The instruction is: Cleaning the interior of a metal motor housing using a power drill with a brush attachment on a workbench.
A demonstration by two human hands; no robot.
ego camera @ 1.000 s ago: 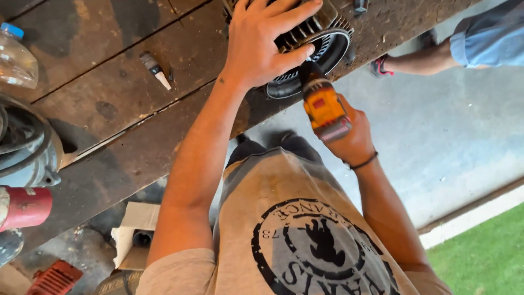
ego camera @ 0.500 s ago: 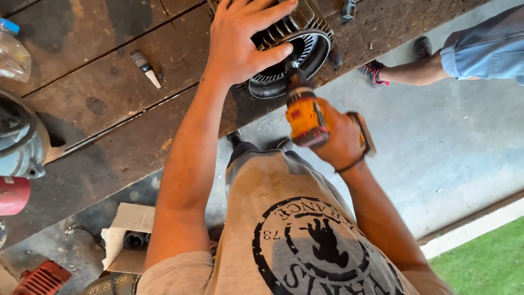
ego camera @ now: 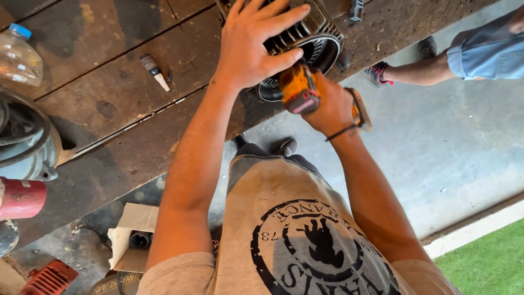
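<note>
A dark finned motor housing lies at the edge of a worn wooden workbench. My left hand is spread flat on top of it, fingers apart, pressing down. My right hand grips a yellow and black cordless drill, its nose pointed into the round open end of the housing. A dark band circles my right wrist.
A small tube lies on the bench, with a clear plastic bottle at far left. A grey machine part and a red cylinder sit at the left edge. Another person's leg stands on the concrete floor; cardboard lies below.
The view has shifted, so the housing and hands sit nearer the frame's top. My right hand has brought the drill up closer against the housing's open end. My left hand stays pressed on top.
</note>
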